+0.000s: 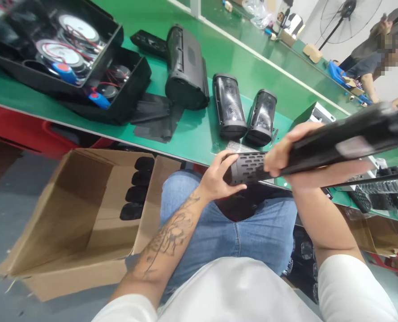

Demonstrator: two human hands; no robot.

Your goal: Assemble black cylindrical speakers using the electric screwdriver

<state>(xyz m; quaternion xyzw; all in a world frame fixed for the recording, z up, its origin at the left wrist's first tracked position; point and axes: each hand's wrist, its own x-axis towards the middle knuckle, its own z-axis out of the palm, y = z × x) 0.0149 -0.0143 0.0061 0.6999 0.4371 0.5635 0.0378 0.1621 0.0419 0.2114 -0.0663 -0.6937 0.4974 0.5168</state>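
Note:
My left hand (219,176) grips the end of a black speaker housing (250,166) with slotted holes, held above my lap at the table edge. Fingers of my right hand (286,154) are wrapped round a long black electric screwdriver (340,141) with a pale label. The tool points toward the housing; its tip is hidden behind my fingers. On the green table (192,129), just beyond my hands, stand two black speakers (230,105) in clear wrap. To their left is a larger black speaker body (187,67).
Left on the table, black housings (131,89) hold speaker drivers and red wires. An open cardboard box (64,214) with several black parts sits left of my legs. Black perforated parts (383,197) lie at the right. Across the table a person (370,49) works near a fan.

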